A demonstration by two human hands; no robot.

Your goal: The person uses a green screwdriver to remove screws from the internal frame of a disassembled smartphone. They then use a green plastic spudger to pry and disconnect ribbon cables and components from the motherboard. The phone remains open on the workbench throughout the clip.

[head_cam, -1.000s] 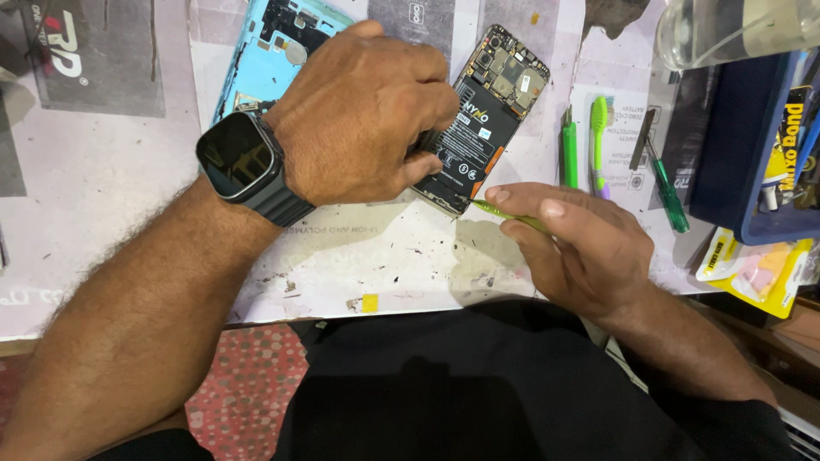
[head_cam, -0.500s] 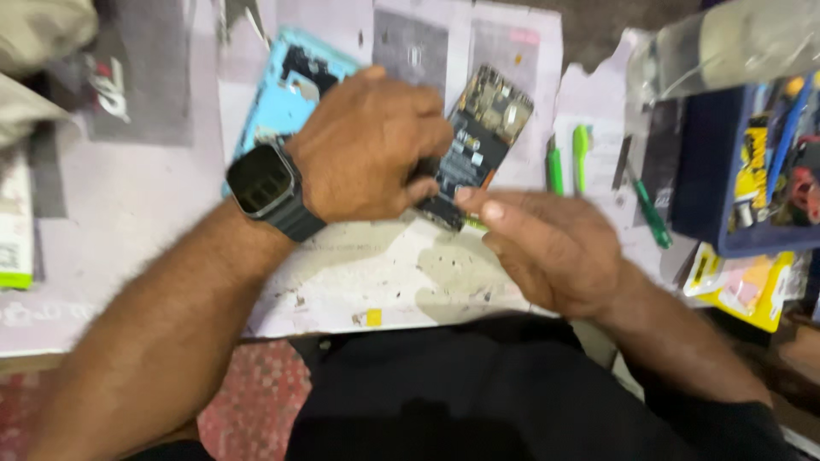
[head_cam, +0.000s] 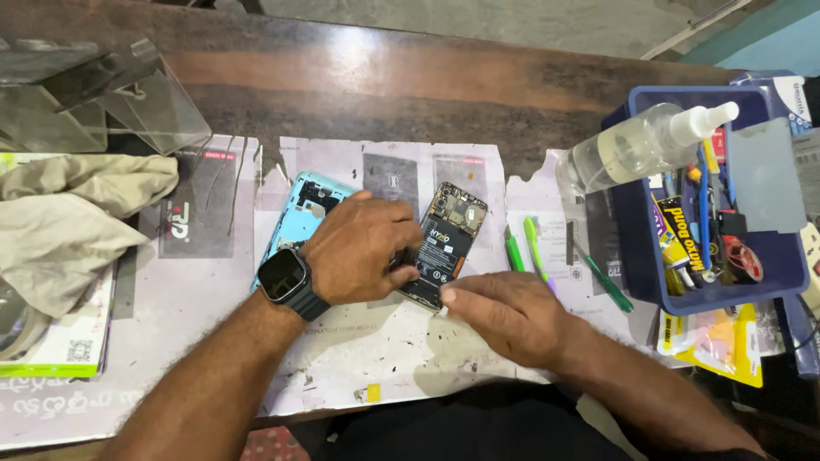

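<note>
An opened phone (head_cam: 450, 232) with its black battery and circuit board exposed lies on white paper (head_cam: 376, 358) at the table's middle. My left hand (head_cam: 363, 248), with a dark smartwatch (head_cam: 280, 277) on the wrist, grips the phone's left edge. A light-blue back cover (head_cam: 295, 213) lies just left of that hand, partly hidden by it. My right hand (head_cam: 504, 316) is curled shut with its thumb tip at the phone's lower corner. A thin green tool that it pinched a second ago is now hidden under its fingers.
To the right stands a blue bin (head_cam: 632, 273) with glue tubes, tools and a clear spray bottle (head_cam: 632, 145). Two green tools (head_cam: 515, 253) and a green screwdriver (head_cam: 606, 277) lie beside the phone. A beige cloth (head_cam: 77, 213) and clear plastic stand (head_cam: 128, 94) sit left.
The view has pulled back and shows more of the table. My right hand has moved up against the phone's lower corner, and the green tool no longer shows. My left hand keeps its grip.
</note>
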